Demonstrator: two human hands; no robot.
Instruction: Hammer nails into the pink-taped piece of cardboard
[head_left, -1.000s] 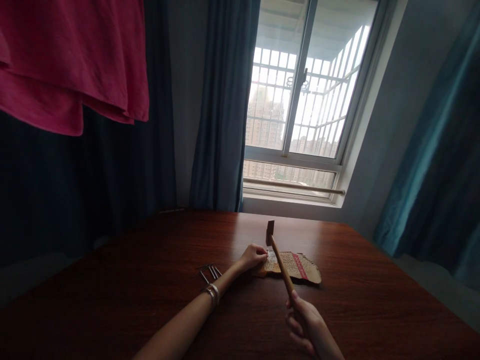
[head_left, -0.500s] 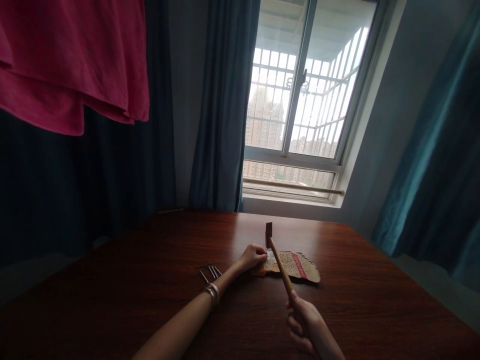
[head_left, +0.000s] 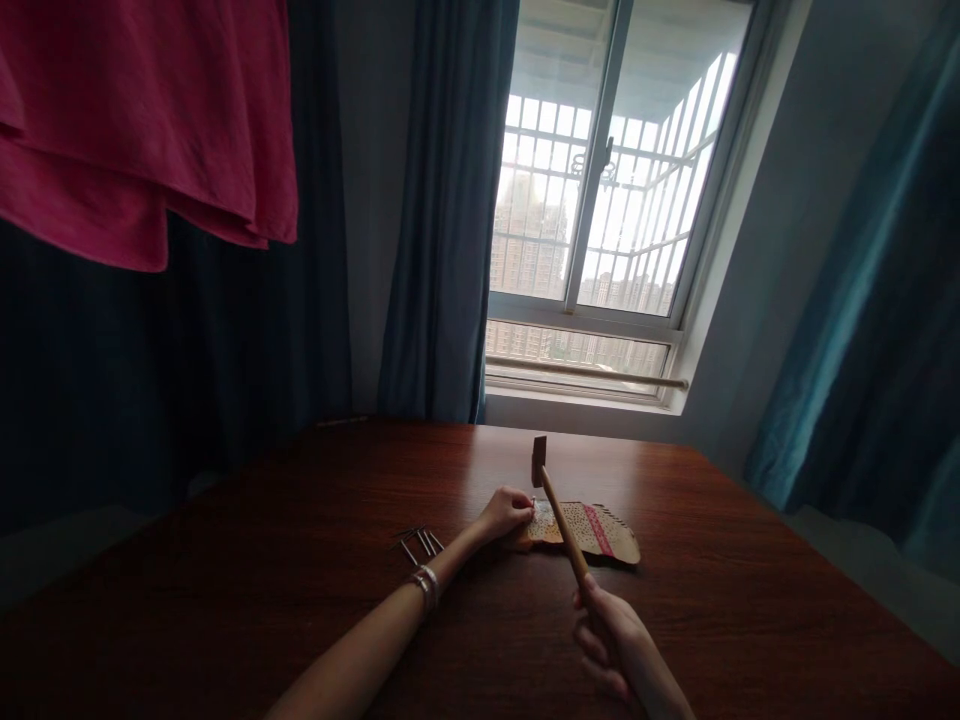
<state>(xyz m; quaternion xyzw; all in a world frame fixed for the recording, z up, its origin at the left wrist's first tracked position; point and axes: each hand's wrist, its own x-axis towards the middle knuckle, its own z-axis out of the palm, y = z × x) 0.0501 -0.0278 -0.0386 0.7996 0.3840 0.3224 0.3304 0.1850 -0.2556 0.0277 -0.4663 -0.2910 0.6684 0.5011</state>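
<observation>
My right hand (head_left: 619, 640) is wrapped around the wooden handle of a hammer (head_left: 566, 535). The hammer's head is raised above the left end of a flat, tan, patterned piece (head_left: 574, 528) with dark dots, a red band and a notched right edge. At that end my left hand (head_left: 508, 512) is closed in a pinch on a thin upright metal nail (head_left: 533, 503), its top showing just past the fingertips. The hammer head and the nail are apart. My left fingers partly hide the piece's left end. Several loose nails (head_left: 421, 542) lie left of my left forearm.
Everything rests on a dark, reddish-brown wooden table (head_left: 480, 620). Behind it are a barred window (head_left: 592, 250) and blue curtains (head_left: 450, 220). A pink cloth (head_left: 150, 130) hangs at the upper left, over the table's far left side.
The hammer head has risen slightly, leaving a wider gap above the nail. My left hand and the patterned piece have stayed almost still.
</observation>
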